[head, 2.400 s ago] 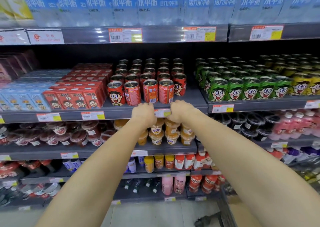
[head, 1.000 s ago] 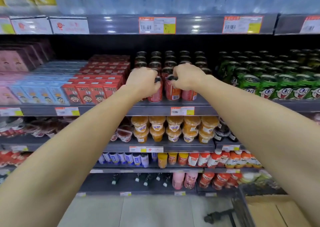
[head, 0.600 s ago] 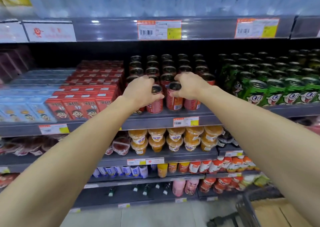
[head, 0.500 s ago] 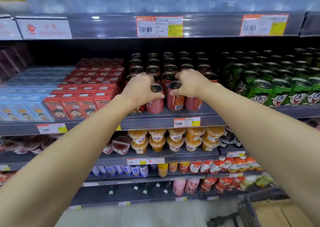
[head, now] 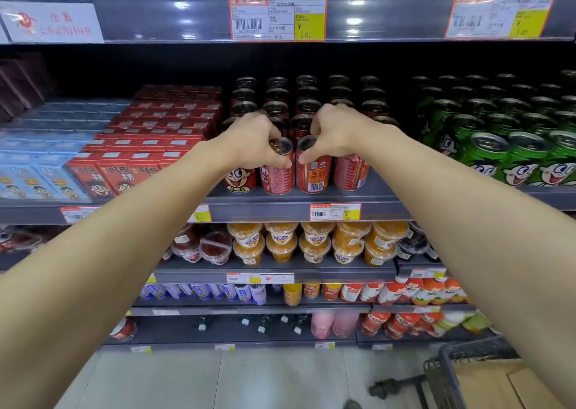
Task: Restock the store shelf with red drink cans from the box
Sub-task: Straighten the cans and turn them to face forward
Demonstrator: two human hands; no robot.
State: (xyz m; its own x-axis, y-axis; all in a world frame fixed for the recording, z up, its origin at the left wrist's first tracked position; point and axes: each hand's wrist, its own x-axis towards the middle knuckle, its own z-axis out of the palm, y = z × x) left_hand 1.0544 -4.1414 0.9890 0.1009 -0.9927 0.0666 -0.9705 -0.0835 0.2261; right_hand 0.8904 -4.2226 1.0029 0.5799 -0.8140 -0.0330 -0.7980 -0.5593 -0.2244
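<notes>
Rows of red drink cans fill the middle of a grey shelf. At the front edge stand two red cans side by side. My left hand grips the top of the left front can, thumb down its side. My right hand grips the top of the right front can the same way. Both cans stand upright on the shelf. More red cans stand behind them, partly hidden by my hands. The cardboard box shows at the bottom right.
Red carton packs and blue ones sit left of the cans, green cans to the right. Fruit cups line the shelf below. A dark trolley frame holds the box on the floor.
Both hands rose from the shelf's front edge onto the tops of the two front cans. Over the last second they stay on those cans, thumbs sliding down the sides; the view has drawn closer.
</notes>
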